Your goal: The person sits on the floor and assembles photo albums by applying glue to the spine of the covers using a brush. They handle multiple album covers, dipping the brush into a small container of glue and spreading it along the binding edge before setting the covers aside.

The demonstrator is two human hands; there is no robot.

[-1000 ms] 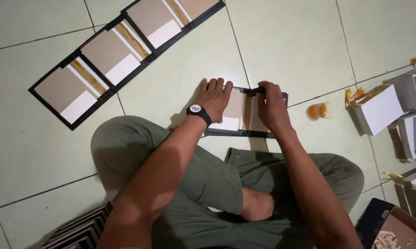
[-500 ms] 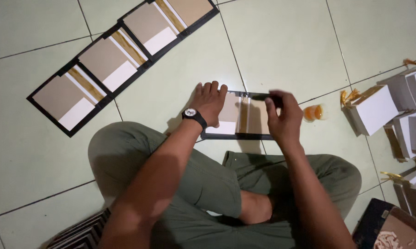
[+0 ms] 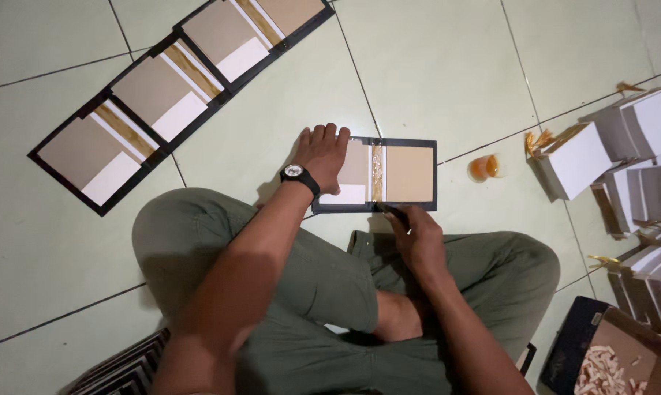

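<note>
The left hand [image 3: 325,152] lay flat, fingers spread, on the left part of a black-edged card [image 3: 407,174] that rested on the tiled floor [image 3: 433,66] just in front of the crossed legs [image 3: 308,285] — pressing it down, not gripping it. The right hand [image 3: 418,238] sat at the card's near edge, fingers curled around something thin and dark; what it was I could not tell. A row of similar cards [image 3: 177,95] lay well apart to the upper left. White boxes [image 3: 638,146] were stacked at the right, a small orange cup [image 3: 484,167] near them.
</note>
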